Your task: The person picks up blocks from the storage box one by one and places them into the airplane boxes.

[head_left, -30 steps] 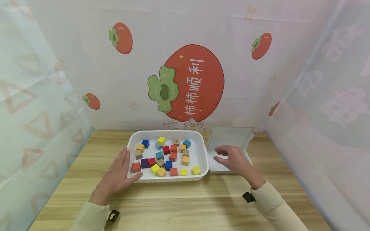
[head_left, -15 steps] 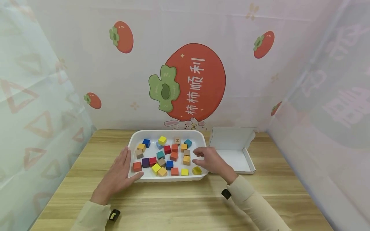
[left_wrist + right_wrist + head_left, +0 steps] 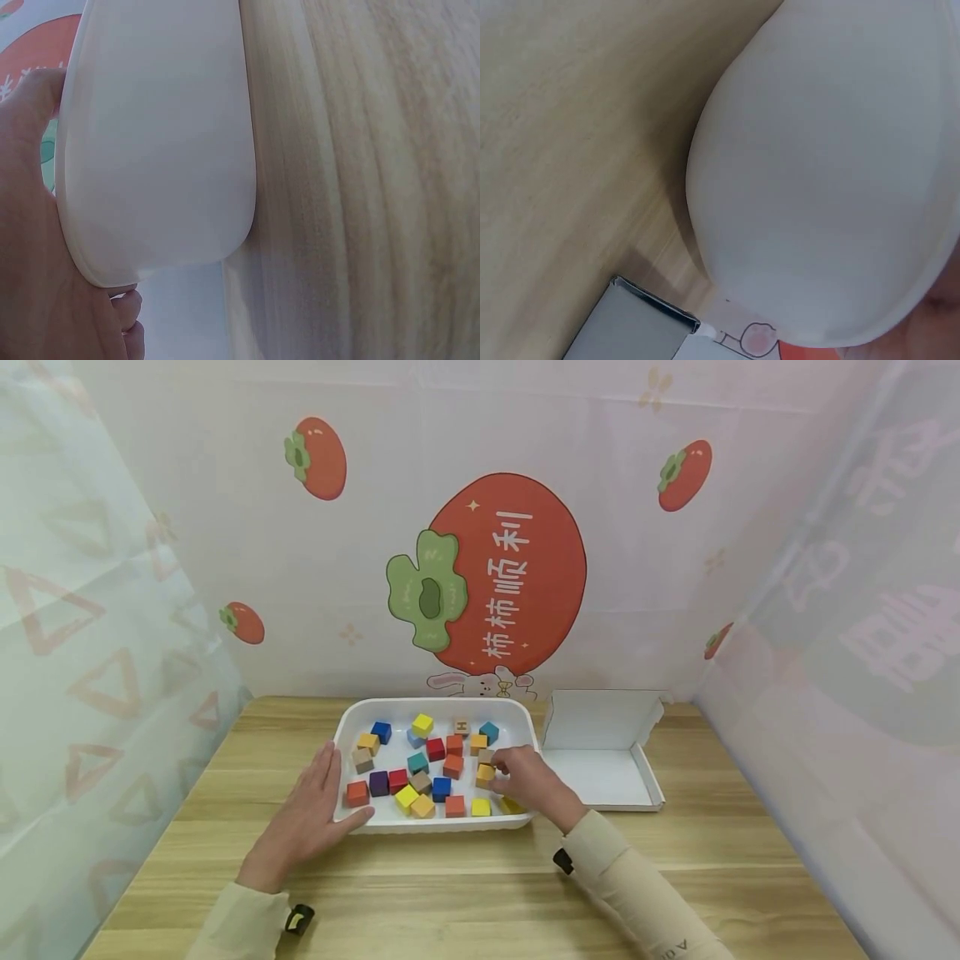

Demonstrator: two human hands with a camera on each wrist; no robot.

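Note:
A white tray [image 3: 435,828] holds several small wooden cubes in various colours. My left hand [image 3: 306,810] rests on the tray's left end, fingers straight along the rim and thumb over the front left corner. In the left wrist view that hand [image 3: 45,225] lies against the tray's outer wall [image 3: 157,135]. My right hand [image 3: 534,783] reaches over the tray's right end, thumb and fingertips parted beside an orange cube [image 3: 484,776]. A natural wood cube [image 3: 486,757] lies just behind it. Under the hand, a yellow cube [image 3: 512,807] is partly covered.
To the right of the tray stands a white cardboard box [image 3: 600,774], its lid [image 3: 600,720] raised at the back. Both stand on a wood-grain table [image 3: 450,893]. Printed cloth [image 3: 360,527] hangs behind and at both sides.
My right hand has moved left from over the cardboard box to the cubes at the tray's right end, and lower. My left hand keeps its place on the tray.

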